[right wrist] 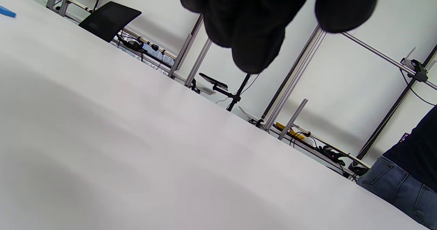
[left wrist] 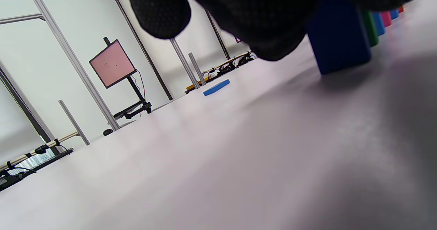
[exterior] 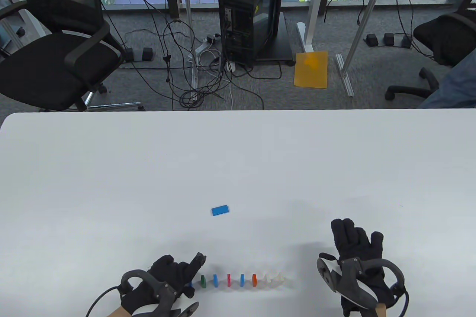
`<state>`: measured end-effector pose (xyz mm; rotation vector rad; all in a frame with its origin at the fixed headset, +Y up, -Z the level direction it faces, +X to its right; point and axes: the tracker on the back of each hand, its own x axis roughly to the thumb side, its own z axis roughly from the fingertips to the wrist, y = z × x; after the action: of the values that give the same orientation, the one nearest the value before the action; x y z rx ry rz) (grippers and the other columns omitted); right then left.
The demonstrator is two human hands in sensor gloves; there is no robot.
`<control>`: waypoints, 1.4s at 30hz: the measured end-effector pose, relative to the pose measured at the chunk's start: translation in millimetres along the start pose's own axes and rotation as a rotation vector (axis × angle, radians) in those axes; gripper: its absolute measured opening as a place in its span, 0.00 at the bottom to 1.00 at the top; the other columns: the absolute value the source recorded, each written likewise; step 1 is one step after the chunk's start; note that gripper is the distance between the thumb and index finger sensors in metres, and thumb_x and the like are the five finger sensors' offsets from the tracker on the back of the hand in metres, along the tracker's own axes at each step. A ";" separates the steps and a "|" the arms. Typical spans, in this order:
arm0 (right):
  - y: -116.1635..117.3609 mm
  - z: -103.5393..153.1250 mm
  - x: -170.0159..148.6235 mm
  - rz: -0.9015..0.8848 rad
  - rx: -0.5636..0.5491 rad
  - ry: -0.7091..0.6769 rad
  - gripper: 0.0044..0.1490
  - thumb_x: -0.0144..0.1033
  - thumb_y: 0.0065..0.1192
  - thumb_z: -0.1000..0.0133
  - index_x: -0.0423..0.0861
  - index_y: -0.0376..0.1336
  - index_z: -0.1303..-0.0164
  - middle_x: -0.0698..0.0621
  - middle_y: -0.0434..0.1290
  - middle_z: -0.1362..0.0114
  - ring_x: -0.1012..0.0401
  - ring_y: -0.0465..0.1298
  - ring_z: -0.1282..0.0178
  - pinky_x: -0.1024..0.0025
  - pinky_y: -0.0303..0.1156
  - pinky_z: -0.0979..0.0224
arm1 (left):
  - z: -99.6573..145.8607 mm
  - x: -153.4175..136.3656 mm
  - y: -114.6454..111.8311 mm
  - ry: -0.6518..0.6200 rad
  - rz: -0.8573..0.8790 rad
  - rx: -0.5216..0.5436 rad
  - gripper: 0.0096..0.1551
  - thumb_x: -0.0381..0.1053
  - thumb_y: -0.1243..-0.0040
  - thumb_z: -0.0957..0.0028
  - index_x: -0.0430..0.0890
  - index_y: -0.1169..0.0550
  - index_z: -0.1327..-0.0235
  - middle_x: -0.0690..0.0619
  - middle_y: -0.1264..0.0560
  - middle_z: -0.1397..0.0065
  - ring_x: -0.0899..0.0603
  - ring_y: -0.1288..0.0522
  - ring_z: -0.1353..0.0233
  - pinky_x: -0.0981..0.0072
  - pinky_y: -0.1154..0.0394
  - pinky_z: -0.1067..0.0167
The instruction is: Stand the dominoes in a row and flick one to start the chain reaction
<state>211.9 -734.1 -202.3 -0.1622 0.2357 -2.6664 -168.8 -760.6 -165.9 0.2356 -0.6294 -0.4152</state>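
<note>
Row (exterior: 238, 280) stands on the counter (exterior: 111, 168), dark blue end domino (left wrist: 338, 42) under the left hand (exterior: 169, 276). Left hand curled, holding nothing; right hand (exterior: 357, 254) flat, resting right of row. Flick gently, straight along row. Flat blue one (exterior: 220, 210) beyond row.

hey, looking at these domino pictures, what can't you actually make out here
- Dark blue domino at the left end of the row: in the table view the left hand covers it; in the left wrist view gloved fingers hide its top, so contact is unclear.
- White dominoes at the right end: too pale against the table to count.
- Right hand: the right wrist view shows only fingertips, cut off by the top edge.
</note>
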 end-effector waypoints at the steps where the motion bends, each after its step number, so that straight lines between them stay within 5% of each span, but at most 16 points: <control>1: 0.0 0.0 0.1 -0.001 0.000 0.000 0.61 0.63 0.39 0.57 0.37 0.45 0.19 0.38 0.59 0.18 0.45 0.72 0.25 0.32 0.61 0.30 | 0.0 -0.1 0.0 0.000 -0.002 -0.001 0.52 0.74 0.48 0.70 0.55 0.34 0.27 0.76 0.20 0.44 0.75 0.18 0.65 0.72 0.19 0.37; 16: 0.0 -0.1 -0.2 0.002 0.001 -0.001 0.61 0.63 0.39 0.57 0.37 0.45 0.19 0.38 0.59 0.18 0.45 0.72 0.25 0.32 0.61 0.30 | 3.3 -3.7 3.0 0.016 0.007 0.004 0.55 0.74 0.49 0.72 0.53 0.36 0.26 0.72 0.21 0.37 0.73 0.17 0.61 0.70 0.20 0.36; 23: -0.9 0.4 -1.0 -0.031 0.017 -0.008 0.61 0.64 0.39 0.57 0.37 0.45 0.19 0.38 0.59 0.17 0.45 0.72 0.25 0.31 0.61 0.30 | 7.7 -34.9 27.0 0.106 0.040 0.057 0.57 0.76 0.54 0.77 0.57 0.35 0.26 0.67 0.23 0.31 0.67 0.15 0.48 0.66 0.22 0.34; 26: -2.5 1.0 -1.9 -0.028 0.006 0.000 0.61 0.64 0.38 0.57 0.37 0.45 0.19 0.38 0.59 0.17 0.45 0.72 0.25 0.31 0.61 0.30 | 1.5 -56.6 35.2 0.158 0.037 0.088 0.50 0.76 0.58 0.75 0.62 0.31 0.32 0.70 0.21 0.35 0.68 0.15 0.54 0.71 0.19 0.46; 29: -3.0 1.3 -2.8 -0.025 -0.002 0.011 0.61 0.64 0.38 0.57 0.37 0.45 0.19 0.38 0.59 0.18 0.45 0.72 0.25 0.31 0.61 0.30 | -15.4 -71.5 38.7 0.184 0.086 0.093 0.45 0.76 0.59 0.70 0.65 0.29 0.35 0.70 0.20 0.35 0.65 0.15 0.54 0.70 0.20 0.46; 34: -2.2 1.8 -4.1 -0.021 -0.008 0.025 0.61 0.64 0.38 0.57 0.37 0.46 0.19 0.38 0.59 0.18 0.45 0.72 0.25 0.31 0.61 0.30 | -68.2 -77.9 29.9 0.168 0.127 0.021 0.37 0.73 0.56 0.63 0.68 0.28 0.37 0.71 0.20 0.34 0.61 0.16 0.39 0.62 0.24 0.33; 42: -3.4 1.0 -7.3 -0.039 -0.016 0.047 0.60 0.64 0.39 0.57 0.37 0.46 0.19 0.38 0.59 0.18 0.45 0.72 0.25 0.31 0.61 0.30 | -154.4 -60.5 -15.1 0.087 -0.053 -0.137 0.40 0.75 0.54 0.69 0.69 0.30 0.37 0.73 0.21 0.33 0.63 0.16 0.39 0.64 0.24 0.34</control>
<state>217.1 -728.0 -201.2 -0.1102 0.2721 -2.7097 -123.0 -733.7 -323.8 0.1395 -0.5080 -0.4939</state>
